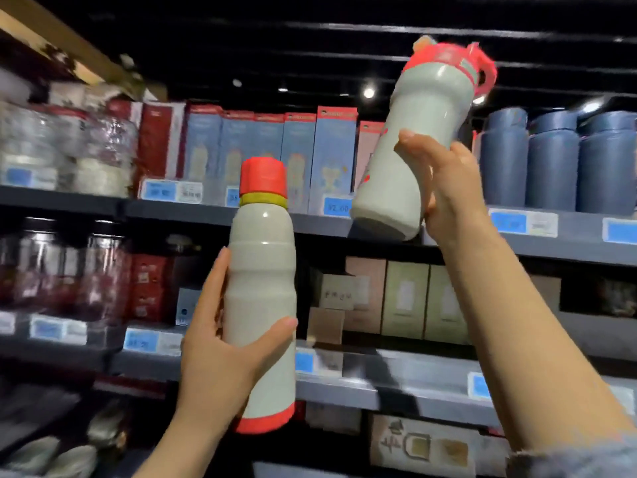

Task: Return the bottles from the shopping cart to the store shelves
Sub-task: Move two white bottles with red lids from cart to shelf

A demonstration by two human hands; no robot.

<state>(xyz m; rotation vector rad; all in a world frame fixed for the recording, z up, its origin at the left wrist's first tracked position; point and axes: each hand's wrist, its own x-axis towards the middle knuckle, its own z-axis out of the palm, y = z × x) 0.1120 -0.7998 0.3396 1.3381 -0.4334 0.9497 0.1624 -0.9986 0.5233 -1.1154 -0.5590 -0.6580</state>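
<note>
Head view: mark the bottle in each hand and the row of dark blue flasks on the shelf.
Upright bottle (262, 288), head view: mid body, held in the left hand.
Tilted bottle (418, 132), head view: upper body, held in the right hand.
Dark blue flasks (553, 167), head view: body of the middle flask, upper shelf at right.

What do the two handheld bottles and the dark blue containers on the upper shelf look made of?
Bottle in the left hand: smooth pale coated body with small highlights, metal or hard plastic; red cap looks plastic. Bottle in the right hand: the same glossy pale finish, red lid with loop, likely plastic. Dark blue containers: matte; blur hides the material.
</note>
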